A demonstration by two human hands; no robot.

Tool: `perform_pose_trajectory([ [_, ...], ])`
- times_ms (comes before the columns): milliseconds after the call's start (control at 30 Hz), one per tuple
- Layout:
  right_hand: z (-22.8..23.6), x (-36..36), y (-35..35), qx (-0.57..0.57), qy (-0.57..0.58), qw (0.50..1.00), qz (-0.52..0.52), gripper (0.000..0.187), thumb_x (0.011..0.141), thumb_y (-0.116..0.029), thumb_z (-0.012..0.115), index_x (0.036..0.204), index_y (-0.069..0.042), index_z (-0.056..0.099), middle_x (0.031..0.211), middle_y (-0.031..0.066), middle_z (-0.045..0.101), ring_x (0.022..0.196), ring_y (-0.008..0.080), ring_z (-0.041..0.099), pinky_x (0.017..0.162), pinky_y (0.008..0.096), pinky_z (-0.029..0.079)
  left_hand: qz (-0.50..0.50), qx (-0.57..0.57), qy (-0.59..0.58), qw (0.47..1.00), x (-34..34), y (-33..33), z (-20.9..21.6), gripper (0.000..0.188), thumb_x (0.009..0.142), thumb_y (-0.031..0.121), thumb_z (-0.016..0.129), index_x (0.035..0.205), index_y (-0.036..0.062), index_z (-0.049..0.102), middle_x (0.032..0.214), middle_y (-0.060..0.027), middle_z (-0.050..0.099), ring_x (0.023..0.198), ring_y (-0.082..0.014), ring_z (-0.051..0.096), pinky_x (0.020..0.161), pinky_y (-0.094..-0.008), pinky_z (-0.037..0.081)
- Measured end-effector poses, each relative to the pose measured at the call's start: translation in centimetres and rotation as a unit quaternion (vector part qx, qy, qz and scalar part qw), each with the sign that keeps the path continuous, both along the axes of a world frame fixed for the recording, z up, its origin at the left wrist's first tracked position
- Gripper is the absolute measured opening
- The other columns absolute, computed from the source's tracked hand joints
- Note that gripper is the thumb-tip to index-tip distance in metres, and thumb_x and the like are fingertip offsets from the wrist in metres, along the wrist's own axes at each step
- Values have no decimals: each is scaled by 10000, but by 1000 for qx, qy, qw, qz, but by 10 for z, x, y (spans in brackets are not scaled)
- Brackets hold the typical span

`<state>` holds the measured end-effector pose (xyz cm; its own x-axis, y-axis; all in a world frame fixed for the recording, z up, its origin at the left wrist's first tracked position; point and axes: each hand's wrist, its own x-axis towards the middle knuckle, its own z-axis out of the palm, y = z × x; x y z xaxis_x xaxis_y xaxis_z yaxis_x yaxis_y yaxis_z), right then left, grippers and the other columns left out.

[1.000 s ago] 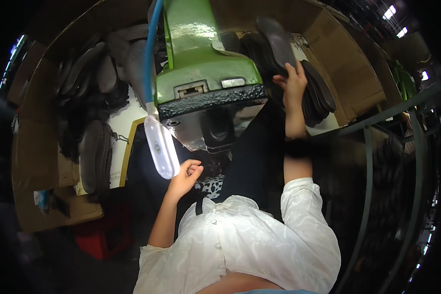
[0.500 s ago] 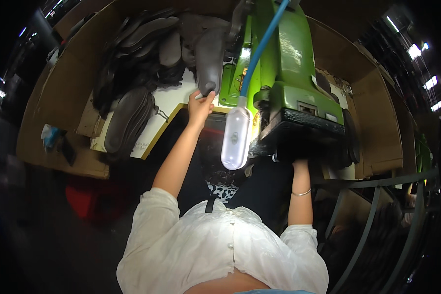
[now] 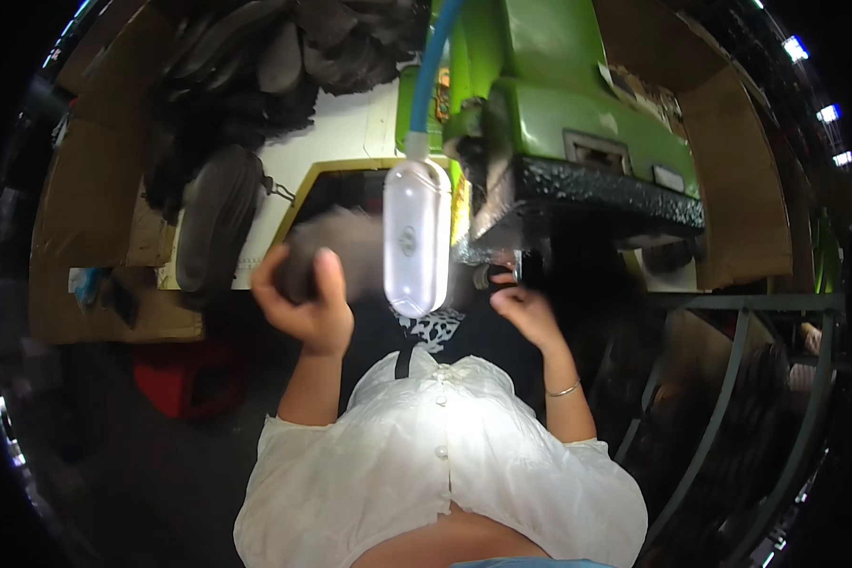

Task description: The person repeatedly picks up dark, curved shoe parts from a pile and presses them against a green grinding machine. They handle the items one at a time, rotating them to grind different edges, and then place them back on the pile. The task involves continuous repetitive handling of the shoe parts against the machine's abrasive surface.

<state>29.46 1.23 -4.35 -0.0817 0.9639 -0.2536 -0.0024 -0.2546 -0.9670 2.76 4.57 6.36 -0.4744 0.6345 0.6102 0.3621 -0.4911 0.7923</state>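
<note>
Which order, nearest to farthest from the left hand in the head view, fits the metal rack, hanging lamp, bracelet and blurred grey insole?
1. Blurred grey insole: in the left hand.
2. Hanging lamp: just right of it.
3. Bracelet: on the right wrist.
4. Metal rack: far right.

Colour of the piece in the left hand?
The piece: grey-brown, darker at the held end, motion-blurred. Shows best in the head view.

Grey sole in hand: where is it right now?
In the head view, left of centre, the grey sole is between the left hand's thumb and fingers, motion-blurred, just left of the white capsule-shaped piece.
</note>
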Motion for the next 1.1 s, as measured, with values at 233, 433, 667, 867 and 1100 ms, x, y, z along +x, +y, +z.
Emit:
perform_pose_trajectory([
  [233,-19,-59,-42,-76,62,965,242,400,771,-209,673,1103,-25,546,1084,119,568,1038,187,508,867,306,423,-421,-272,-123,857,67,-28,-7,312,690,130,743,915,-20,587,859,-87,620,795,-138,582,725,-266,472],
  [433,-17,-55,-53,-93,17,964,248,412,775,-245,660,1073,20,558,1067,130,574,993,204,522,853,306,421,-415,-375,-36,828,76,2,-27,263,777,110,646,994,-23,582,929,-84,612,854,-151,569,772,-281,462],
  [667,-9,72,-66,-66,135,986,73,474,571,0,687,1032,29,578,990,122,622,929,221,586,842,304,435,-424,-328,-222,814,57,-18,-19,197,804,140,615,937,-4,587,789,-18,589,699,-71,522,624,-211,421],
  [867,44,69,-31,127,338,926,-111,623,535,-1,483,1156,42,490,1095,187,567,992,277,572,908,355,430,-408,-322,-214,827,42,-22,-44,296,817,141,585,1066,-10,530,935,-49,581,847,-106,535,785,-255,426],
  [1100,48,15,-6,130,356,925,-37,599,576,0,528,1169,58,473,1074,164,571,970,228,570,871,309,439,-323,-299,-314,842,-2,-25,-30,241,848,76,487,1067,-23,491,969,-63,578,861,-94,552,771,-221,440],
])
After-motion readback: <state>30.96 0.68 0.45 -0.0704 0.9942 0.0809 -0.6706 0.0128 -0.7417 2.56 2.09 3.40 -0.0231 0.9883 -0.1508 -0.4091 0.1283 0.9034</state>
